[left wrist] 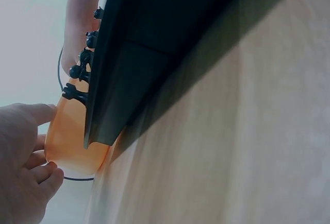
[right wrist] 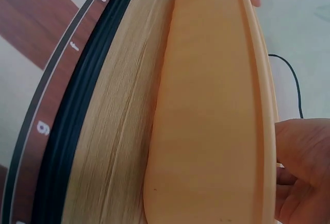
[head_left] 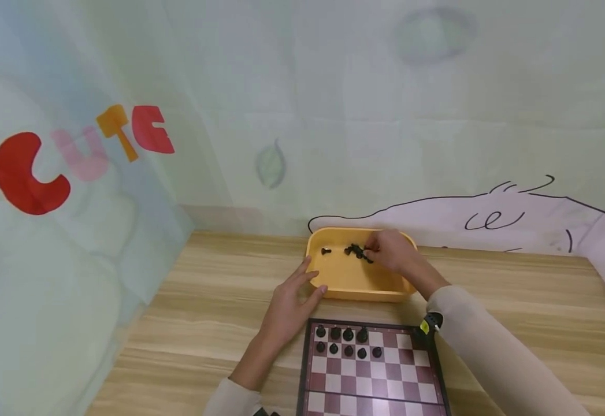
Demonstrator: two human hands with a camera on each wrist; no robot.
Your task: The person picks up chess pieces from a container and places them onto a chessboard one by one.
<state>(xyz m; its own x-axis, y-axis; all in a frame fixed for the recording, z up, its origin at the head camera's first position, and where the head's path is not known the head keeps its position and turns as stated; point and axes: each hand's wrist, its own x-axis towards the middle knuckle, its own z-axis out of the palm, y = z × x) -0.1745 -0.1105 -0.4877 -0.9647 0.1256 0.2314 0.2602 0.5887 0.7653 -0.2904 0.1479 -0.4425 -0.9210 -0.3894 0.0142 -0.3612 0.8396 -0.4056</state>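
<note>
My left hand [head_left: 289, 303] rests at the left front corner of a yellow plastic tray [head_left: 364, 294], its fingers spread and loosely bent against the rim. Inside the tray, my right hand [head_left: 392, 251] reaches down with curled fingers at a small heap of black chess pieces [head_left: 356, 251]. Whether a piece is pinched between its fingertips is too small to tell; the tray wall [right wrist: 211, 100] hides them in the right wrist view. One loose black chess piece [head_left: 325, 251] lies apart at the tray's left. In front stands a chessboard [head_left: 377, 384] with several black chess pieces [head_left: 348, 335] upright in two rows.
The board lies on a wood-grain table [head_left: 219, 289], close before the tray. Behind the tray hangs a printed cloth backdrop [head_left: 333, 115]. My right forearm [head_left: 500, 346] passes over the board's far right corner. In the left wrist view, the board's dark edge [left wrist: 111, 100] juts up.
</note>
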